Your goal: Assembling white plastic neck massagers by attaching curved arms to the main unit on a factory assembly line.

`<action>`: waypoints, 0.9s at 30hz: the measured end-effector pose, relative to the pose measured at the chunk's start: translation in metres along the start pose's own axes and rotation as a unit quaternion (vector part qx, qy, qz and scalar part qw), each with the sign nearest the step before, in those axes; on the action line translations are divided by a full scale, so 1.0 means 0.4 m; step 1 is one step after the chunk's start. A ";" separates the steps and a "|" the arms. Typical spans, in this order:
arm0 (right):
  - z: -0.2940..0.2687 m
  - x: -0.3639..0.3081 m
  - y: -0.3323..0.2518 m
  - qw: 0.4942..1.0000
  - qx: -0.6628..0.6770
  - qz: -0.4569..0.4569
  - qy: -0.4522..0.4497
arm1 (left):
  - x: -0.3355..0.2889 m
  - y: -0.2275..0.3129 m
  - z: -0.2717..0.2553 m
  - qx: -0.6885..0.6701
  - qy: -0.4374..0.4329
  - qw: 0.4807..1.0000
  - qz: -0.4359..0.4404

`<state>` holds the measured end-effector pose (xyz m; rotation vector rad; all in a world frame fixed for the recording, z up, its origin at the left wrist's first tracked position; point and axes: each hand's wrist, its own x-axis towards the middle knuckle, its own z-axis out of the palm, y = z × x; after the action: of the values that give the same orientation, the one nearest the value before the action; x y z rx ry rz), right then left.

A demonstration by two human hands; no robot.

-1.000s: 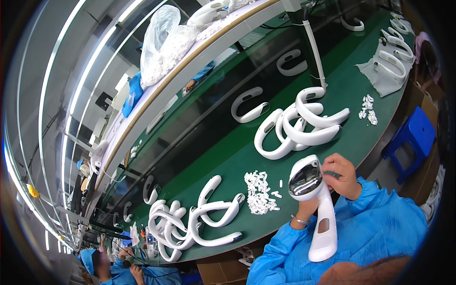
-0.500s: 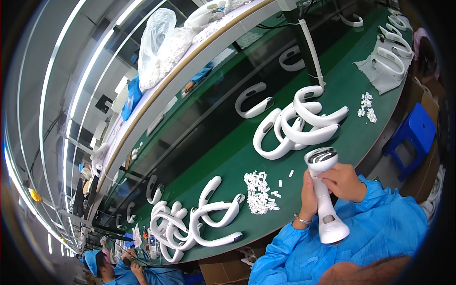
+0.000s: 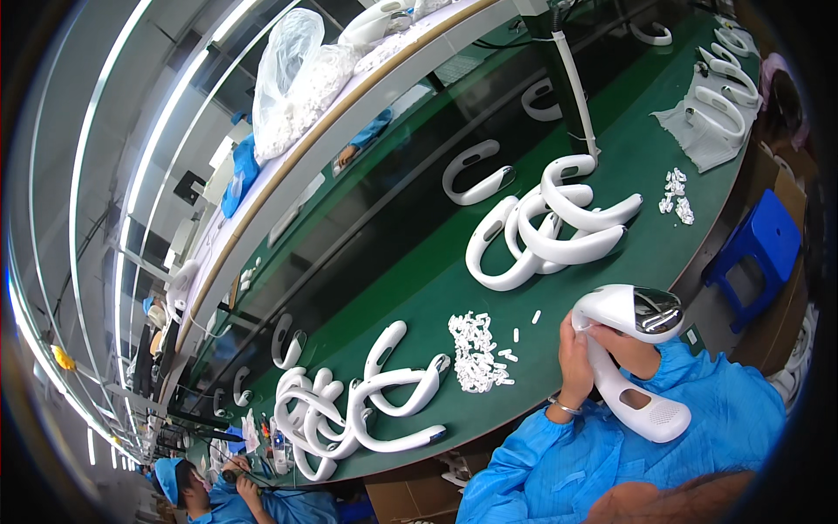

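Observation:
A white, curved, C-shaped neckband device (image 3: 608,375) is held up in front of my chest. One end carries a glossy chrome cap; the other has an oval opening and a patch of small holes. My left hand (image 3: 573,368) wraps the near-left side of its bend. From the right, my right hand (image 3: 632,350) grips inside the curve, its fingers partly hidden by the chrome-capped arm. On the green table (image 3: 541,384) beyond my hands, several similar white neckbands (image 3: 559,251) overlap in a heap. Small white plastic pieces (image 3: 476,354) lie scattered left of my hands.
Another tangled heap of neckbands (image 3: 323,415) lies at the left. More small pieces (image 3: 676,196) and neckbands on white wrap (image 3: 711,122) are at the far right. A blue stool (image 3: 758,253) stands beside the table. A co-worker in blue (image 3: 218,489) sits lower left.
The neckband device has been turned in my hands: its chrome end has swung to the right, and its curve now shows from the side. Both hands keep their hold.

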<state>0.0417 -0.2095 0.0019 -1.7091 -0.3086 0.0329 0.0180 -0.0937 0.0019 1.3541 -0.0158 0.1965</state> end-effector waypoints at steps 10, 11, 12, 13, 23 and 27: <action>-0.076 0.014 -0.032 0.987 -0.035 -0.132 -0.088 | -0.009 -0.061 -0.015 -0.016 -0.008 1.000 0.001; -0.071 0.010 -0.031 0.987 -0.034 -0.131 -0.088 | -0.007 -0.069 -0.018 -0.001 -0.015 0.999 0.041; -0.060 0.004 -0.034 0.995 0.029 -0.063 -0.066 | -0.010 -0.076 -0.019 0.000 -0.014 0.999 0.041; -0.049 0.001 -0.038 0.995 0.092 0.006 -0.042 | -0.013 -0.077 -0.017 -0.013 -0.015 0.999 0.041; -0.101 0.057 -0.146 0.984 0.127 0.013 -0.127 | -0.027 -0.060 -0.010 0.050 -0.003 0.997 0.065; -0.094 0.072 -0.139 0.974 0.164 0.047 -0.146 | -0.020 -0.009 -0.009 0.104 0.005 0.992 0.072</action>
<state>0.0664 -0.2324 0.0669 -1.3858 -0.4154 0.3880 0.0104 -0.0920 -0.0033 1.5608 -0.0871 0.3347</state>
